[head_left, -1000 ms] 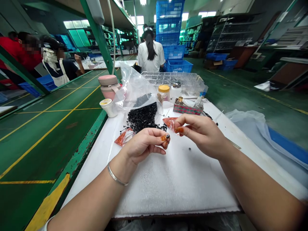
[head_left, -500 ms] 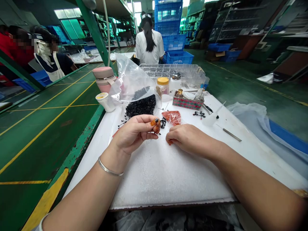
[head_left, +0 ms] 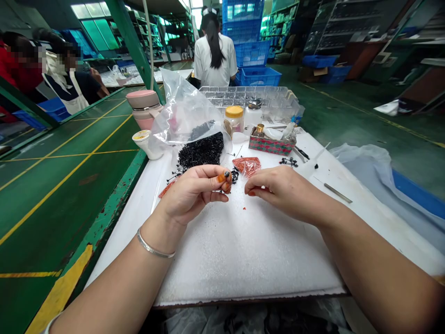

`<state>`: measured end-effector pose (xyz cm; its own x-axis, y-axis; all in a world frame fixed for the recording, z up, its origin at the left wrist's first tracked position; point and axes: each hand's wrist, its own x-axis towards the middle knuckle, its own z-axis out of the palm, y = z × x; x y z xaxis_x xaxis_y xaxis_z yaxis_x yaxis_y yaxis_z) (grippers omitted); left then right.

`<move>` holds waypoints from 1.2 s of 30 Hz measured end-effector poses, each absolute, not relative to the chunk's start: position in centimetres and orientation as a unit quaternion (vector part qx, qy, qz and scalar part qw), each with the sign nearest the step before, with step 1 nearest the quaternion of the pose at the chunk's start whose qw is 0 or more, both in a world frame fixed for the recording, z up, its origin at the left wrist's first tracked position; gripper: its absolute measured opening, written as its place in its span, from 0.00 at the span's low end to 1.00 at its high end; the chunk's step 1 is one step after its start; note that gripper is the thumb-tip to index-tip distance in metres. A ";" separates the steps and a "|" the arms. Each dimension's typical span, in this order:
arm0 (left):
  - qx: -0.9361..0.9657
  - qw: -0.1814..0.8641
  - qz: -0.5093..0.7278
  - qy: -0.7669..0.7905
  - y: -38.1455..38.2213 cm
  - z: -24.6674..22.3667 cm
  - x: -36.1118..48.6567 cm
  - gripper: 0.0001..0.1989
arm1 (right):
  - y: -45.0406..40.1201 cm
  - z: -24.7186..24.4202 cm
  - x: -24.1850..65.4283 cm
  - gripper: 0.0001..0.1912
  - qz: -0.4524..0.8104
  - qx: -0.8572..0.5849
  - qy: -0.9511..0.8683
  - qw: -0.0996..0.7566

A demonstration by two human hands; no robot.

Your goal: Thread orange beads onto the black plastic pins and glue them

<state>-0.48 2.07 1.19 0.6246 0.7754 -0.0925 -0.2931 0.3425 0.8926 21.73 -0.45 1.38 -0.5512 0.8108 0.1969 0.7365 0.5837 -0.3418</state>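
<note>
In front of me my left hand (head_left: 194,190) is closed in a pinch, its thumb stained orange. A small black part (head_left: 227,174) shows at the fingertips. To its right, my right hand (head_left: 278,188) hangs low over the white table top (head_left: 250,260) with thumb and fingers pinched together. Whatever lies between those fingertips is too small to make out. Below them a tiny red piece (head_left: 244,208) lies on the table. Just beyond the hands are a clear bag of orange-red pieces (head_left: 247,165) and a few black parts (head_left: 235,175). A pile of black stemmed parts (head_left: 201,152) spills from a clear plastic bag (head_left: 187,109).
At the back left stand a pink container (head_left: 144,107) and a white cup (head_left: 147,144). A yellow-lidded jar (head_left: 234,118), a patterned box (head_left: 271,144) and a clear compartment tray (head_left: 250,95) stand farther back. A metal tool (head_left: 338,193) lies at right. A person in white (head_left: 215,58) sits beyond.
My right hand has lifted slightly off the table, its fingertips moving up and a little right, uncovering the tiny red piece. The left hand keeps its pinch. My view has shifted slightly.
</note>
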 end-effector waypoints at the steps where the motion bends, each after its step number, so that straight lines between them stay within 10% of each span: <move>1: 0.459 0.775 0.344 0.265 2.1 1.2 -0.5 0.05 | -0.5 1.4 21.7 0.10 0.110 -0.442 -0.874 0.170; 36: 0.466 0.747 0.357 0.312 1.7 1.1 0.2 0.05 | -1.1 1.9 21.1 0.09 0.117 -0.465 -0.841 0.251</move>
